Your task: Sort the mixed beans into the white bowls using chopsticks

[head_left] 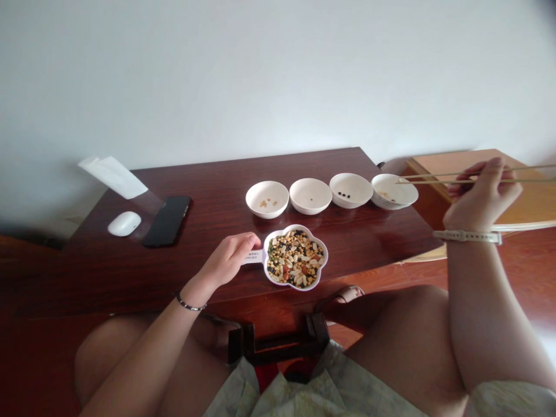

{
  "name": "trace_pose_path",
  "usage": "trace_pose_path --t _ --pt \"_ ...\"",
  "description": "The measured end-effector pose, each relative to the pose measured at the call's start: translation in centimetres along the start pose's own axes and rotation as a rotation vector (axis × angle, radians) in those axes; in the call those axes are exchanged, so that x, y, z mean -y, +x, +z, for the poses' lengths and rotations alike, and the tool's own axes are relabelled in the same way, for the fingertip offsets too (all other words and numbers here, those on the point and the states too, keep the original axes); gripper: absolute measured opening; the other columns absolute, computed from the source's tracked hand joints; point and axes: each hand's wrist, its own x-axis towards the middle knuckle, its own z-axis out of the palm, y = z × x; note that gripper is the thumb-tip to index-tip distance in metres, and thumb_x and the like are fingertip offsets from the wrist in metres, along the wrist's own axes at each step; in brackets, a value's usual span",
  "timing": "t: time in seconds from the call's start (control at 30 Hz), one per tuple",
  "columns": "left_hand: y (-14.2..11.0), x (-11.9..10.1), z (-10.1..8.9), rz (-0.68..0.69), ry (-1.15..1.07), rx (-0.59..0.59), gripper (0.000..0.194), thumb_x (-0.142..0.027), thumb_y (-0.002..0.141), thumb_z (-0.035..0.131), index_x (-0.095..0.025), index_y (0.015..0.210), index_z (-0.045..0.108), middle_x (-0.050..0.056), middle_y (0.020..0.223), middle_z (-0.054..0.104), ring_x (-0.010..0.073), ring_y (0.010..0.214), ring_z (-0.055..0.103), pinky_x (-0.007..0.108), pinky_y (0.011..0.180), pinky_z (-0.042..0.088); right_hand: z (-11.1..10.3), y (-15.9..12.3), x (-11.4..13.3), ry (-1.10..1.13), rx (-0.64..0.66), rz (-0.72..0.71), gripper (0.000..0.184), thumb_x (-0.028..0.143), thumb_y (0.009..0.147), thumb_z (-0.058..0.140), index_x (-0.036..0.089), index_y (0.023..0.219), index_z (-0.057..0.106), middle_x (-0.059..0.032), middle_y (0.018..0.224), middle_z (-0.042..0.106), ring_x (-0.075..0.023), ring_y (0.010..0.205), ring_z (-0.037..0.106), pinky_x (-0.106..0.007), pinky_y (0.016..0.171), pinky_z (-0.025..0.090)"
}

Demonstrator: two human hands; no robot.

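My left hand [228, 258] is closed around the handle of a flower-shaped scoop [325, 263] at the table's front edge. Mixed beans, grains and peanuts [295, 258] fill the scoop. My right hand [482, 188] grips a pair of chopsticks [434, 179], their tips over the rightmost white bowl [393, 202]. A pale piece shows at the tips, too small to name; a few pieces lie in that bowl. The leftmost bowl [264, 213] holds several yellowish bits, the second bowl [309, 208] one tiny bit, and the third bowl [347, 202] several black beans.
On the dark wooden table [217, 220], a black phone [167, 221] and a white rounded case [124, 223] lie to the left. A white paper packet [113, 176] stands behind them. A lighter wooden piece of furniture [473, 159] is at the right, and a wall rises behind.
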Motion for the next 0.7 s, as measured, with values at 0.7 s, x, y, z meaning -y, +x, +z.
trace_pose_path --t 0.7 --pt "0.1 -0.1 0.0 -0.014 0.004 -0.020 0.047 -0.051 0.115 0.039 -0.024 0.093 0.071 0.004 0.091 0.075 0.0234 0.085 0.065 0.035 0.083 0.050 5.5 -4.6 2.0 0.338 0.324 0.130 0.039 0.038 0.109 0.064 0.022 0.076 0.052 0.0023 0.066 0.052 -0.0046 0.045 0.043 -0.029 0.044 0.022"
